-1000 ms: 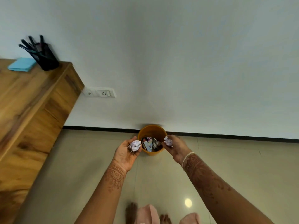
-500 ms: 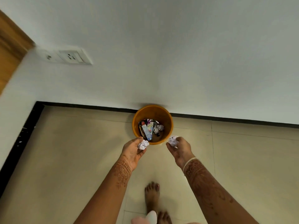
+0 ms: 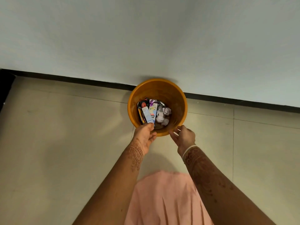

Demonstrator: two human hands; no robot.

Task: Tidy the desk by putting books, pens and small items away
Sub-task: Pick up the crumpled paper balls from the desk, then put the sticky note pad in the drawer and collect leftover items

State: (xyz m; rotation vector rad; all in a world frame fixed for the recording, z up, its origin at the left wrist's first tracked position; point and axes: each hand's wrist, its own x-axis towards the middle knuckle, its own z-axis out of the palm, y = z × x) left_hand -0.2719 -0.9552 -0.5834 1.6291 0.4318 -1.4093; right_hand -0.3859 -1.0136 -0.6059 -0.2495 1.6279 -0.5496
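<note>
At frame centre, our left hand (image 3: 145, 136) and right hand (image 3: 184, 136) hover open and empty at the orange bin (image 3: 177, 101) rim; crumpled paper balls (image 3: 163, 114) lie inside.

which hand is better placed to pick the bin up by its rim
Probably the right hand: its open fingers sit right at the near rim of the orange bin, apparently empty. The left hand is also open, but reaches over the rim toward the wrappers inside.

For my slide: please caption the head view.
Two open hands, left and right, above a round orange plastic bin holding crumpled papers.
</note>
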